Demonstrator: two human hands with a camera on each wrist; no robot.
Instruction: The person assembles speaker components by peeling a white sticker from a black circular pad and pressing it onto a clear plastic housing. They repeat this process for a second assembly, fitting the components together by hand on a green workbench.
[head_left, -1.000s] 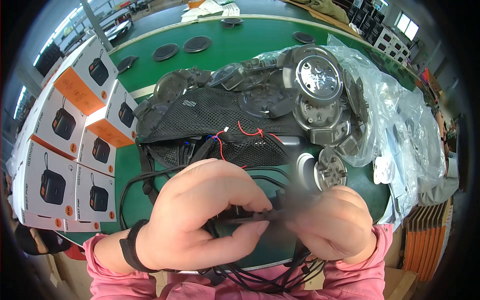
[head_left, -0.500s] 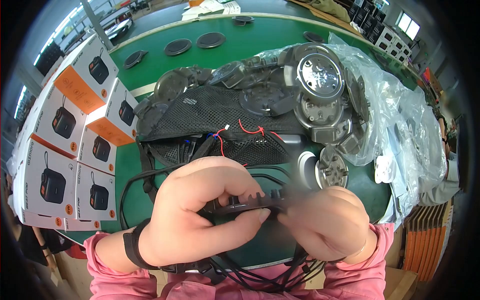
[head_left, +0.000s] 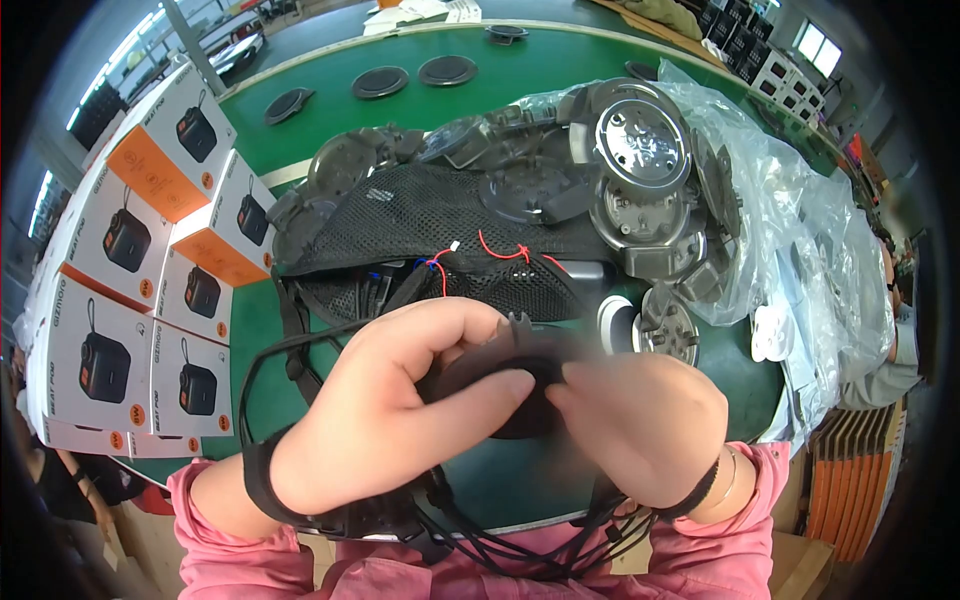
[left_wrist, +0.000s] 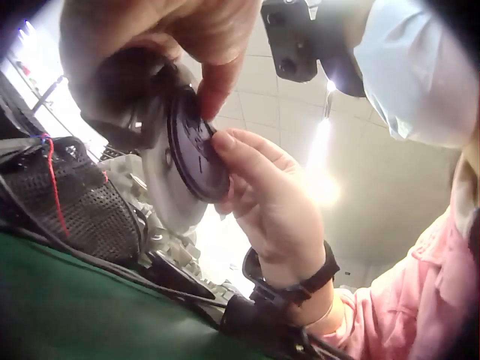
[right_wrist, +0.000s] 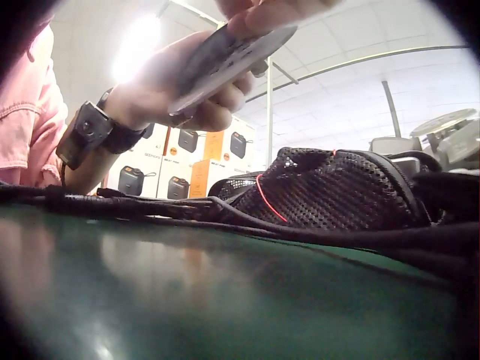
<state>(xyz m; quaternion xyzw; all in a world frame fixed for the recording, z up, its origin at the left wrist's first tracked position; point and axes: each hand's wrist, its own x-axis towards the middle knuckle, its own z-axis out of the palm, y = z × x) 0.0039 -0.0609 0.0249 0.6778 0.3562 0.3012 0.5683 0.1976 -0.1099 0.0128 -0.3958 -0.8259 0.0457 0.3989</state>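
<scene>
Both hands hold a round dark plastic cover [head_left: 535, 350] low over the front of the table. My left hand [head_left: 375, 400] grips its left side, thumb across the near face. At the opposite edge, my right hand [head_left: 650, 425] pinches it between thumb and fingertips, partly blurred in the head view. Raised marks show on the cover's face [left_wrist: 196, 154] in the left wrist view. In the right wrist view the cover [right_wrist: 229, 67] appears tilted. Just beyond the hands lies a black mesh bag [head_left: 400, 225] with red wires on it.
White and orange speaker boxes [head_left: 105, 360] are stacked at left. Several smoky plastic shells [head_left: 640, 215] pile behind and right of the bag, beside clear plastic bags [head_left: 790, 220]. Black cables [head_left: 500, 550] run along the front edge. Dark discs [head_left: 447, 70] lie on the green surface behind.
The cover has turned from nearly edge-on to show its face to the head camera. My hands have risen slightly. The dark discs at the back have shifted right.
</scene>
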